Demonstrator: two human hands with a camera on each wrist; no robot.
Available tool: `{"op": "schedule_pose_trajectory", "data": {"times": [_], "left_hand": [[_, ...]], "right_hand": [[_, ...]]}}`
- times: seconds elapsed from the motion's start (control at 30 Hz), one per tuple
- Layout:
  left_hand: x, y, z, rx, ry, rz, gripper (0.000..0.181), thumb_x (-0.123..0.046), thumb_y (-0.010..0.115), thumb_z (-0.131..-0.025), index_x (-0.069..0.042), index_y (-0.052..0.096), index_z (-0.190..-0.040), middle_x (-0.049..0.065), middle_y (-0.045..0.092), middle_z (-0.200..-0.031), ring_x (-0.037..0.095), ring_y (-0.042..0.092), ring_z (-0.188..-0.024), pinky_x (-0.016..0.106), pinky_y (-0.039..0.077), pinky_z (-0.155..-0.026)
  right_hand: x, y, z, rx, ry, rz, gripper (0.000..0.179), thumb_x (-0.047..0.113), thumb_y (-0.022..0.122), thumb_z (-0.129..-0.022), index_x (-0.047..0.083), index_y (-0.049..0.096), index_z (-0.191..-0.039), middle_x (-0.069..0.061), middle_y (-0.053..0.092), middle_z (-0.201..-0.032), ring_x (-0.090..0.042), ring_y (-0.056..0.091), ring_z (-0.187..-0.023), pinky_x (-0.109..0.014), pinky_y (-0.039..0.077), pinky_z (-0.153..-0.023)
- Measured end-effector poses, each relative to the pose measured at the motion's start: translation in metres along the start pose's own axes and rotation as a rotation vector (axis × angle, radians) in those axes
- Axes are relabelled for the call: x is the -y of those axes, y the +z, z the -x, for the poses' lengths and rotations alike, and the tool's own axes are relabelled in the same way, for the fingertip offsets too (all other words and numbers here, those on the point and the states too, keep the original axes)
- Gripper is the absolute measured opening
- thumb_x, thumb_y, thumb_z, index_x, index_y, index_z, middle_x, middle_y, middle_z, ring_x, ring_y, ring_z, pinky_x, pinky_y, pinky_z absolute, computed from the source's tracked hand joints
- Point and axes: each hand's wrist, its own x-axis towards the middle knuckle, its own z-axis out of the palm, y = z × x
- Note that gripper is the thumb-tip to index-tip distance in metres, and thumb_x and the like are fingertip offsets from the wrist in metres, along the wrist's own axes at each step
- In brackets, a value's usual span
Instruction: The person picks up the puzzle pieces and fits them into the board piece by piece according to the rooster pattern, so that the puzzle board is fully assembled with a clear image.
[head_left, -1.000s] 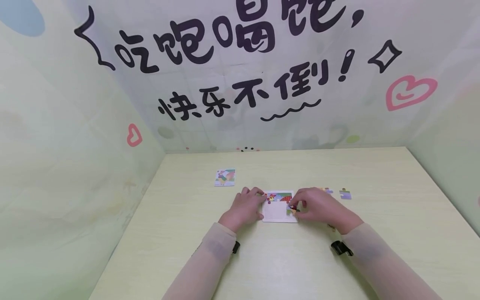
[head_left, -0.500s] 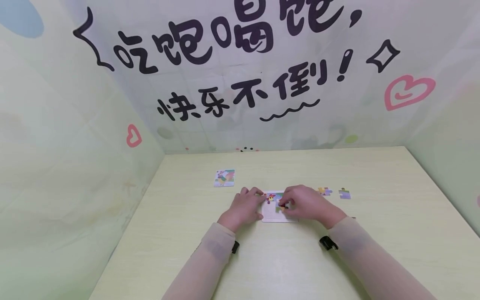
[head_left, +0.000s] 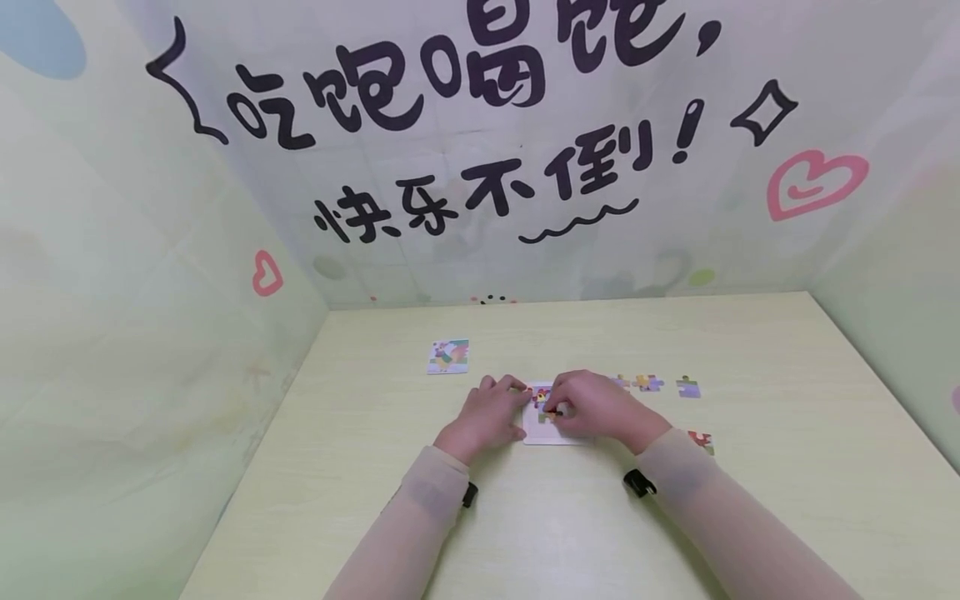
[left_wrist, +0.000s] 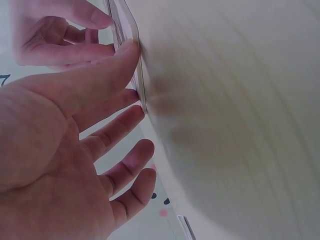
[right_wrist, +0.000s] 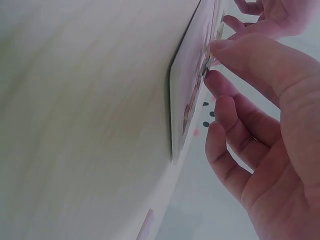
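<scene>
A shallow white puzzle tray [head_left: 536, 435] lies on the table, with a strip of colourful fitted pieces [head_left: 541, 395] along its far side. My left hand [head_left: 490, 417] rests at the tray's left edge; in the left wrist view the thumb and nearer fingertips touch the tray rim [left_wrist: 141, 82], while the other fingers are loosely spread. Over the tray, my right hand [head_left: 600, 407] pinches a puzzle piece [head_left: 546, 417] between thumb and forefinger, below the fitted strip. The right wrist view shows the piece [right_wrist: 208, 59] at the fingertips, close to the tray surface [right_wrist: 186, 82]. My right hand partly hides the tray.
Loose puzzle pieces [head_left: 647, 383] lie beyond my right hand, with another piece [head_left: 687, 387] farther right. A reddish piece [head_left: 701, 441] shows beside the right sleeve. At the back left lies a picture card [head_left: 448, 357]. Printed fabric walls [head_left: 405, 275] enclose the table.
My right hand has moved left across the tray with the puzzle piece, from its right side to left of the middle. More loose pieces show behind it. My left hand stays at the edge.
</scene>
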Motion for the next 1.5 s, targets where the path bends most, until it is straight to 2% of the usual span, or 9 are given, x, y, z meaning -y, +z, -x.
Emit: {"op": "schedule_pose_trajectory", "data": {"times": [0.4,0.7,0.93,1.5], "left_hand": [[-0.0011,-0.0028,0.0016,0.012,-0.004,-0.013,0.069,-0.039,0.079,-0.091,-0.022,0.053,-0.152,-0.005,0.048,-0.156,0.027,0.046,-0.129,0.044,0.046,-0.101],[-0.0005,-0.0017,0.0012,0.011,0.002,-0.006,0.069,-0.039,0.079,-0.091,-0.023,0.053,-0.153,-0.004,0.048,-0.156,0.028,0.047,-0.130,0.045,0.046,-0.102],[0.0001,-0.0003,0.0009,0.012,0.001,-0.009,0.069,-0.040,0.078,-0.091,-0.024,0.052,-0.153,-0.005,0.047,-0.157,0.028,0.047,-0.129,0.045,0.047,-0.101],[-0.0014,-0.0033,0.0012,0.023,-0.006,0.004,0.069,-0.038,0.078,-0.091,-0.023,0.051,-0.154,-0.004,0.047,-0.157,0.027,0.046,-0.129,0.044,0.046,-0.101]], "right_hand": [[0.0065,0.0043,-0.0075,0.011,-0.020,0.075,0.010,0.016,0.080,-0.089,0.016,0.083,-0.099,0.002,0.073,-0.102,-0.014,0.068,-0.093,-0.036,0.058,-0.087],[0.0097,0.0058,-0.0096,-0.001,-0.033,0.086,0.010,0.014,0.080,-0.090,0.016,0.084,-0.098,-0.001,0.074,-0.106,-0.019,0.069,-0.099,-0.039,0.059,-0.089],[0.0077,0.0087,-0.0100,-0.030,-0.084,0.116,0.010,0.013,0.080,-0.090,0.015,0.084,-0.098,-0.001,0.073,-0.103,-0.018,0.067,-0.096,-0.037,0.059,-0.086],[0.0061,0.0076,-0.0107,-0.047,-0.143,0.161,0.013,0.012,0.081,-0.090,0.019,0.085,-0.099,0.000,0.072,-0.101,-0.016,0.066,-0.093,-0.033,0.058,-0.083]]}}
